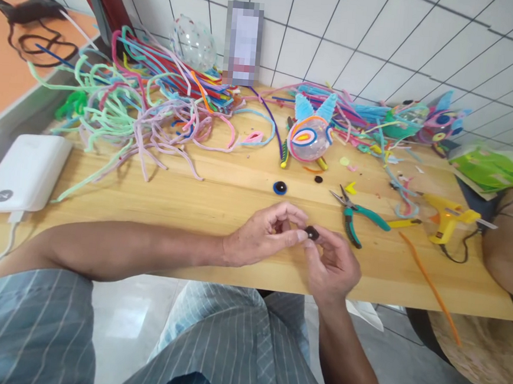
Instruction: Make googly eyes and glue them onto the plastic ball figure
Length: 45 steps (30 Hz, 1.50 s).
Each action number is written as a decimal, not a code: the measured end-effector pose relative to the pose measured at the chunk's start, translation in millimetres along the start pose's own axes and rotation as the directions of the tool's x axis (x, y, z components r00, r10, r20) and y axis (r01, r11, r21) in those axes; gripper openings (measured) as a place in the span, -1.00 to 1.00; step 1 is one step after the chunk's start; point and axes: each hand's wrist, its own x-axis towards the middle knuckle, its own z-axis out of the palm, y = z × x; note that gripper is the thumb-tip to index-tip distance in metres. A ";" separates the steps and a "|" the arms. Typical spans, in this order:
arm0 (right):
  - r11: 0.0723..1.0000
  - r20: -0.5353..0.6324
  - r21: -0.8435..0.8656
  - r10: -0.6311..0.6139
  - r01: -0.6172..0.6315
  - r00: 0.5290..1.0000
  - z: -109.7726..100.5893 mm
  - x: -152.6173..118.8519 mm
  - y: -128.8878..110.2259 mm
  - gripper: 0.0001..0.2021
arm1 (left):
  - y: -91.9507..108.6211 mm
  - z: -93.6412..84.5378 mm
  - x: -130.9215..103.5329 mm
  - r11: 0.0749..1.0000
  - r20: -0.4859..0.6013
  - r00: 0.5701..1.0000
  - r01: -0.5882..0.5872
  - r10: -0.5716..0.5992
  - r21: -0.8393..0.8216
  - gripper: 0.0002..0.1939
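Note:
Between the fingertips of both hands is a small black disc point(311, 232) with a light spot on it. My left hand point(271, 231) pinches its left side, thumb on top, while my right hand point(331, 262) grips it from the right. Beyond them on the wooden table lies a round blue-and-black eye piece point(280, 187). A smaller black disc point(318, 179) lies farther right. Green-handled pliers point(356, 214) rest with jaws parted just past my right hand. Farther back stands a clear ball figure point(308, 141) with blue fuzzy ears and pipe-cleaner rings.
Pipe cleaners point(143, 103) heap at the back left. A white power bank point(24, 174) sits at left, and a phone point(243, 43) leans on the tiled wall. At right are a yellow glue gun point(450, 219), an orange pipe cleaner point(429, 285) and another person's arm point(510, 247).

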 end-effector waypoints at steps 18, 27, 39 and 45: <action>0.996 0.140 -0.055 -0.063 0.072 0.988 -2.7 8.4 -11.3 -0.58 | -3.2 -11.7 12.6 0.985 -0.056 0.998 -0.024 0.035 0.172 -0.72; 0.996 0.083 -0.090 0.003 0.005 0.997 -4.1 3.3 -3.1 -0.64 | 0.0 -9.4 10.0 0.989 0.150 0.983 0.119 -0.104 -0.089 -0.68; 0.965 0.098 -0.218 -0.130 0.148 0.987 -1.2 15.9 -9.4 -0.75 | -1.6 -5.0 10.5 0.972 0.102 0.978 0.195 -0.182 -0.130 -0.57; 0.986 0.099 -0.139 -0.077 0.091 0.992 -1.4 9.7 -4.1 -0.74 | 0.7 -6.2 9.3 0.969 0.120 0.979 0.182 -0.164 -0.164 -0.51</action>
